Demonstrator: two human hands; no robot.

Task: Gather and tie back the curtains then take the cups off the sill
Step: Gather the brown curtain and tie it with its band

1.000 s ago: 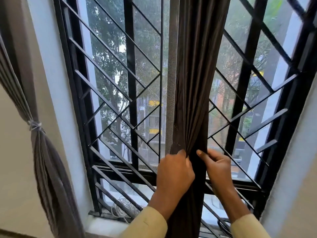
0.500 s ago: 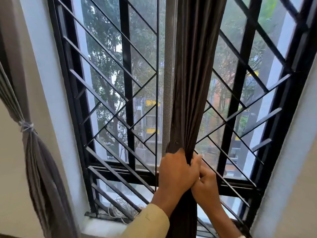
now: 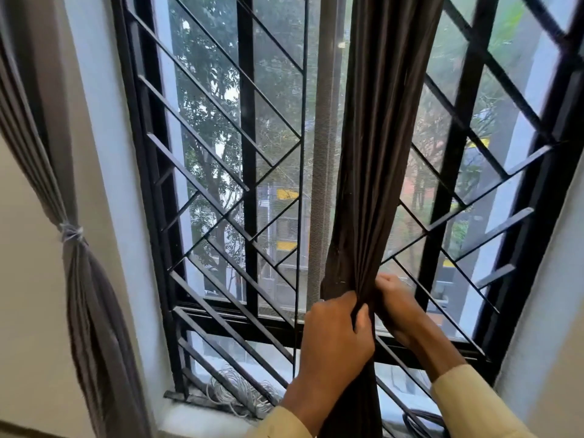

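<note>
Brown curtain (image 3: 379, 153): woven cloth, smooth, faint satin sheen along the folds.
Grey curtain (image 3: 85, 295): cloth, matt, finer pleats; bound by a pale cord (image 3: 72, 232), fibre unclear.
Window grille (image 3: 246, 153): flat metal bars, black paint, smooth, low gloss.
Screen strip (image 3: 322, 153): fine grey mesh, matt.
Wall reveal (image 3: 104, 153): painted plaster, matt, slightly uneven.
Sleeves (image 3: 467, 399): cream cloth, matt.

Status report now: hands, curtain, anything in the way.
Left hand and right hand both grip the dark curtain, bunched, not yet tied. Grey curtain at left tied. Cable coil on sill, untouched.
</note>
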